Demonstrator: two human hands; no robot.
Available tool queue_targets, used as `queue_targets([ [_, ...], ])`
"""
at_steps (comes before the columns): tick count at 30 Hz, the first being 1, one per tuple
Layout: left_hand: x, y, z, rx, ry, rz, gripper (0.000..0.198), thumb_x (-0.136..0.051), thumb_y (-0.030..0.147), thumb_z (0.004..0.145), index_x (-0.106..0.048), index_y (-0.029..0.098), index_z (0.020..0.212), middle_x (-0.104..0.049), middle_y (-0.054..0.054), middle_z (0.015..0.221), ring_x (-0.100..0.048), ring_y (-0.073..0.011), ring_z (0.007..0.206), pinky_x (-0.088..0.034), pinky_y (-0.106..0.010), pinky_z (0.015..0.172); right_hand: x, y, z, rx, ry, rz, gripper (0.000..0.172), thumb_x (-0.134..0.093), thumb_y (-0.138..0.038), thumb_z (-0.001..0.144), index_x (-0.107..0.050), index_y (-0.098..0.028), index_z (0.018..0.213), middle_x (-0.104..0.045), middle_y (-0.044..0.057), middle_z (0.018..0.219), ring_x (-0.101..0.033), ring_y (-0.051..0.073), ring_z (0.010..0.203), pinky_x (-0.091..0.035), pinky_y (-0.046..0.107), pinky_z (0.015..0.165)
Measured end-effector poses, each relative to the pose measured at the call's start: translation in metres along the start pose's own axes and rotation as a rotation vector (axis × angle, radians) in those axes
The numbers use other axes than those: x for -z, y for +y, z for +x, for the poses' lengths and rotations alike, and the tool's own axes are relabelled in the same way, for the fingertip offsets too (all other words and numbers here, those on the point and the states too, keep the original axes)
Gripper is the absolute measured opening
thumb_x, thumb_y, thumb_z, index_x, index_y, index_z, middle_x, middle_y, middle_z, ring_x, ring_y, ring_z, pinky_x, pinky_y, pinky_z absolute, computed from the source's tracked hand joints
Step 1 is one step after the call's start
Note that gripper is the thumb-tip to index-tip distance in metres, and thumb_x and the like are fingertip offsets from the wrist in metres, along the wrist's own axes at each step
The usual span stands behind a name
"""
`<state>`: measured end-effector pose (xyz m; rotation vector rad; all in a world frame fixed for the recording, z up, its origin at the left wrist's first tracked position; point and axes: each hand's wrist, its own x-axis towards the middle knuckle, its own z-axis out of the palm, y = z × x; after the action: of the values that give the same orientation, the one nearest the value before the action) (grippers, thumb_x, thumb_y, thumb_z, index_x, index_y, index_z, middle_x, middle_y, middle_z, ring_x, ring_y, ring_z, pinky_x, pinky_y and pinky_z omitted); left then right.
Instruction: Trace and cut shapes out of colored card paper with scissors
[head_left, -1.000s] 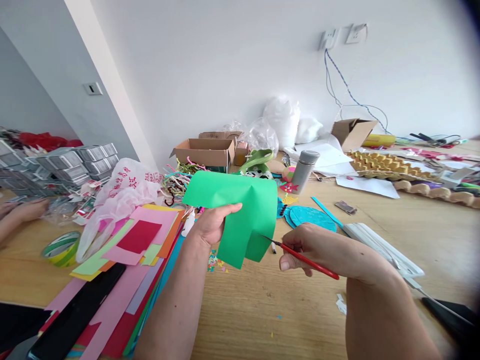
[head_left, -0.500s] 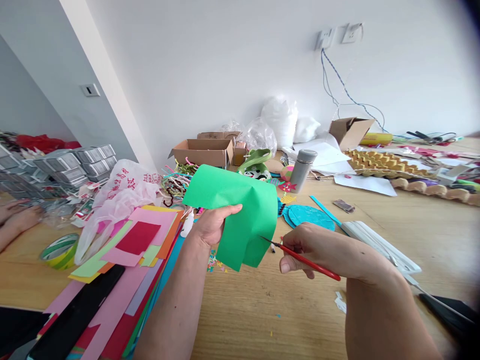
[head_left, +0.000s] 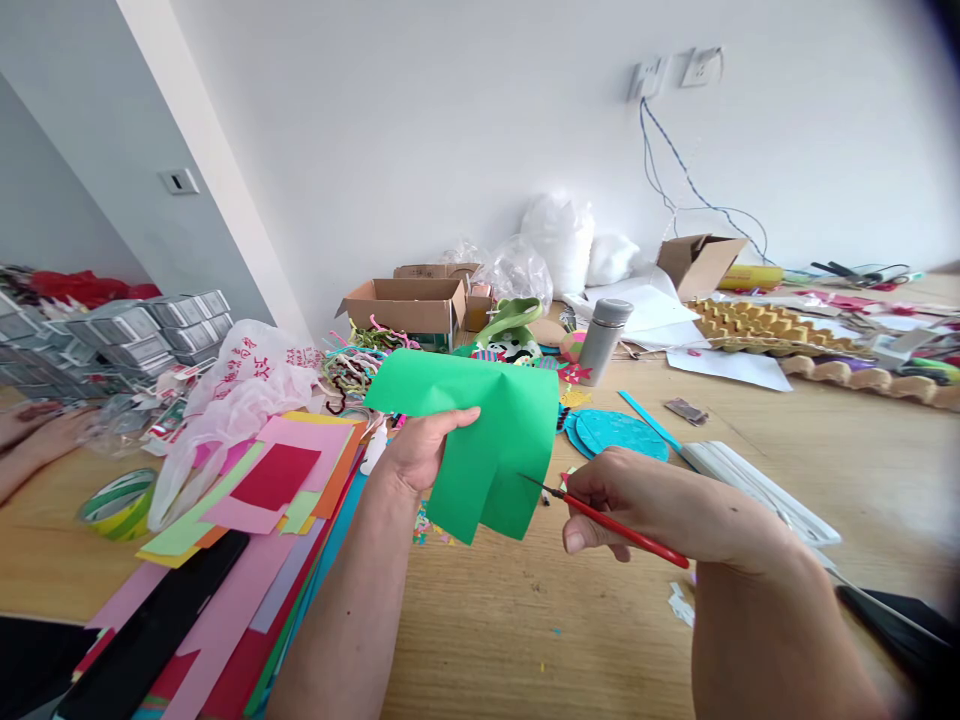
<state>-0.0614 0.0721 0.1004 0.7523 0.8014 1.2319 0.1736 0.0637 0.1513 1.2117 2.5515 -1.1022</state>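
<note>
My left hand (head_left: 427, 445) is closed on a sheet of green paper (head_left: 517, 430), thumb on top and fingers hidden behind. The paper is raised over the table and bent. A slit runs up from its lower edge, leaving two hanging flaps. My right hand (head_left: 626, 500) grips red-handled scissors (head_left: 630, 533) that point left. Their dark tip overlaps the right flap; I cannot tell whether it touches the paper or whether the blades are apart. Beneath the paper, small coloured paper bits (head_left: 429, 530) lie on the table.
Coloured paper sheets (head_left: 277, 478) and a black phone-like slab (head_left: 157, 635) lie left, near a tape roll (head_left: 118, 503). Behind stand a cardboard box (head_left: 411, 300) and grey bottle (head_left: 606, 340). Blue discs (head_left: 622, 435) and a white power strip (head_left: 761, 492) lie right. Another person's hands (head_left: 45, 430) rest far left.
The green paper has flattened somewhat, its upper edge tipping lower. The scissors and my right hand have shifted very slightly right. My left hand keeps its hold, almost unmoved.
</note>
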Motion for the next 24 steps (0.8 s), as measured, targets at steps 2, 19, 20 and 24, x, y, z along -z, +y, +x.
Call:
queue_targets([
  [2, -0.001, -0.0006, -0.0008, -0.008, 0.005, 0.011, 0.028, -0.076, 0.025, 0.065, -0.072, 0.012, 0.09, -0.073, -0.012, 0.093, -0.065, -0.0299, 0.099, -0.044, -0.046, 0.098, -0.0002, -0.0005, 0.0002, 0.008, 0.005, -0.01, 0.057, -0.052, -0.071, 0.074, -0.066, -0.016, 0.069, -0.062, 0.002, 0.055, -0.055, 0.014, 0.051, -0.035, 0.023, 0.047],
  [19, -0.007, 0.0033, -0.0039, 0.02, -0.031, 0.03, 0.024, -0.074, 0.023, 0.068, -0.071, 0.013, 0.089, -0.073, -0.011, 0.092, -0.065, -0.0292, 0.102, -0.042, -0.044, 0.1, 0.0005, -0.0034, 0.0025, 0.058, 0.034, -0.074, 0.055, -0.05, -0.068, 0.078, -0.069, -0.016, 0.073, -0.061, 0.003, 0.058, -0.056, 0.015, 0.054, -0.033, 0.023, 0.047],
  [20, -0.0071, 0.0033, -0.0041, 0.024, -0.03, 0.031, 0.024, -0.074, 0.023, 0.068, -0.071, 0.013, 0.089, -0.073, -0.011, 0.092, -0.065, -0.0291, 0.102, -0.042, -0.044, 0.1, 0.0006, -0.0036, 0.0023, 0.049, 0.031, -0.071, 0.054, -0.051, -0.067, 0.078, -0.069, -0.016, 0.074, -0.062, 0.003, 0.058, -0.056, 0.015, 0.054, -0.034, 0.023, 0.047],
  [24, -0.0074, 0.0036, -0.0049, 0.037, -0.032, 0.038, 0.023, -0.074, 0.025, 0.068, -0.071, 0.012, 0.087, -0.073, -0.012, 0.09, -0.065, -0.0293, 0.101, -0.042, -0.045, 0.099, 0.0005, -0.0011, 0.0021, 0.017, -0.007, 0.003, 0.054, -0.051, -0.067, 0.077, -0.069, -0.016, 0.075, -0.062, 0.003, 0.056, -0.055, 0.015, 0.051, -0.036, 0.023, 0.047],
])
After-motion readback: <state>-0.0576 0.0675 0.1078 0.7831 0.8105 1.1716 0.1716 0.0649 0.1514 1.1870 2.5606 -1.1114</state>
